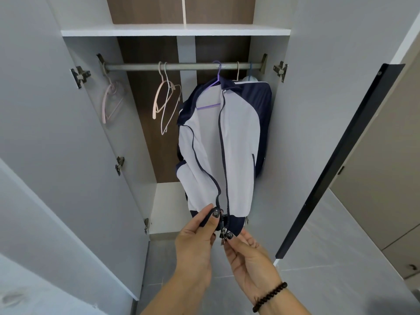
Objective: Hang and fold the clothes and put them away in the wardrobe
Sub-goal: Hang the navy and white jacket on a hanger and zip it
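Low at the six o'clock edge of the open wardrobe point(281, 92), a white and navy jacket point(234, 137) hangs from a purple hanger point(217, 78) hooked over the metal rail point(188, 65). Its front is unzipped along most of its length, the two dark zipper tracks curving down to meet at the navy hem. At that hem the left hand point(196, 242) pinches the left side of the zipper end between thumb and fingers, at about seven o'clock from the jacket's centre. Just beside it, at five o'clock, the right hand point(247, 262) pinches the small metal zipper pull point(223, 234) with thumb and forefinger; a dark beaded bracelet point(270, 296) sits on that wrist. Both hands have dark painted nails.

Behind the jacket, toward three o'clock, more hooks ride the rail, and the top of another pale garment point(250, 78) shows there, mostly hidden. At ten o'clock from the jacket two empty hangers point(167, 103), one pinkish and one white, dangle side by side from the rail. Farther toward nine o'clock a pale pink hanger point(109, 103) hangs near the rail's left bracket. A white shelf point(175, 31) spans the wardrobe above the rail at twelve o'clock. Grey doors point(45, 114) stand open on both sides, and grey tiled floor point(341, 258) spreads below
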Demonstrator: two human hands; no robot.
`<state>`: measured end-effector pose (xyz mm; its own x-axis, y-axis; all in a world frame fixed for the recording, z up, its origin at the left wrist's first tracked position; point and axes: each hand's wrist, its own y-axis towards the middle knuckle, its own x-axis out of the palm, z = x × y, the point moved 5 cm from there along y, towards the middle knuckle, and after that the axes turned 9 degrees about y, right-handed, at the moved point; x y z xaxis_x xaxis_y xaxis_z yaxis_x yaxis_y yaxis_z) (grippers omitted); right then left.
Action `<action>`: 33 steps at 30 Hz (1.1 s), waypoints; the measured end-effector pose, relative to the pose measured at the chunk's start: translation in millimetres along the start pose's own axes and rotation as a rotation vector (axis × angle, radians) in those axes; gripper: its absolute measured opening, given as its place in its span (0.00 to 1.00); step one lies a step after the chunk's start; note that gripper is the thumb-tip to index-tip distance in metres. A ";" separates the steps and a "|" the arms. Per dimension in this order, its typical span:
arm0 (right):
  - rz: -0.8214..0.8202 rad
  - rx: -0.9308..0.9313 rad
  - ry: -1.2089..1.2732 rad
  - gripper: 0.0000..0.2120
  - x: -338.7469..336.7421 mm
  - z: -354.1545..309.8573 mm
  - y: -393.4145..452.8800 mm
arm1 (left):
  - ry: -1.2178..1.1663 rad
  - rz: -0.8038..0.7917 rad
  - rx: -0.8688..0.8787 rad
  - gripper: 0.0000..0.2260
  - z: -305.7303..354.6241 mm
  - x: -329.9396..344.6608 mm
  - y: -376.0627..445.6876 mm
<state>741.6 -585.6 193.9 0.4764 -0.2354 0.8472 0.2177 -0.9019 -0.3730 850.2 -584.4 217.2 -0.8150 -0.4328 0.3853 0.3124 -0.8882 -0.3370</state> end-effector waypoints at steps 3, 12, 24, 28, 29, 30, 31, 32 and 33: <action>0.029 -0.023 0.000 0.26 1.3 1.5 -1.6 | -0.002 0.000 0.006 0.12 2.0 -2.3 -0.9; 0.195 -0.058 -0.002 0.24 2.5 5.9 -8.2 | 0.111 0.028 0.078 0.11 4.7 -10.9 -1.5; 0.240 -0.059 -0.100 0.17 3.9 6.9 -4.1 | 0.338 -0.069 0.003 0.11 -0.8 -29.8 9.6; 0.171 0.083 -0.305 0.14 6.3 19.2 -0.9 | 0.362 -0.106 -0.025 0.12 -2.5 -34.9 12.3; 0.161 0.101 -0.355 0.12 6.9 21.1 -0.1 | 0.366 -0.110 -0.023 0.12 -2.4 -35.4 12.8; 0.156 0.108 -0.395 0.11 7.4 22.0 0.9 | 0.379 -0.106 -0.020 0.12 -2.2 -36.3 13.6; 0.156 0.107 -0.423 0.11 7.0 22.0 2.4 | 0.395 -0.102 -0.020 0.12 -1.7 -37.4 14.6; 0.160 0.103 -0.437 0.11 6.2 21.2 4.0 | 0.402 -0.103 -0.023 0.11 -1.2 -38.5 15.8; 0.169 0.099 -0.445 0.11 5.1 20.1 6.3 | 0.400 -0.106 -0.028 0.10 -0.5 -40.0 16.9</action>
<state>762.5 -585.2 188.2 0.8256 -0.1778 0.5355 0.1759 -0.8207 -0.5437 887.8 -582.0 195.7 -0.9691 -0.2398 0.0572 0.2070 -0.9177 -0.3390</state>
